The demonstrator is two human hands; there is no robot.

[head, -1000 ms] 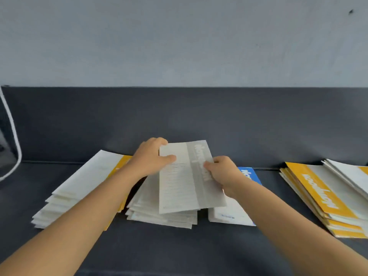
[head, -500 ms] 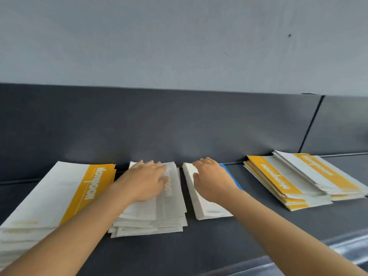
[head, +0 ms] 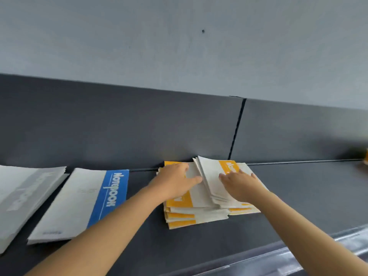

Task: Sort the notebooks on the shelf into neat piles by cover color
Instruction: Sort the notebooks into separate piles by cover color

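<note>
Two overlapping stacks of yellow-banded notebooks lie at the middle of the dark shelf: a lower stack [head: 180,217] and a skewed upper stack [head: 212,174] leaning over its right side. My left hand [head: 176,181] lies flat on the lower stack, its fingertips touching the edge of the upper one. My right hand [head: 240,185] rests with spread fingers on the upper stack. Left of my arms sits a blue-banded notebook pile [head: 79,204], and at the far left a grey-banded pile [head: 22,196].
The dark shelf [head: 310,196] has a tall back panel with a vertical seam [head: 237,128]. A shiny front rail [head: 298,253] runs along the lower right. A yellow object [head: 366,158] shows at the far right edge.
The view swung right. Both hands left the grey and blue piles and moved onto the yellow stacks, which now sit in the centre.
</note>
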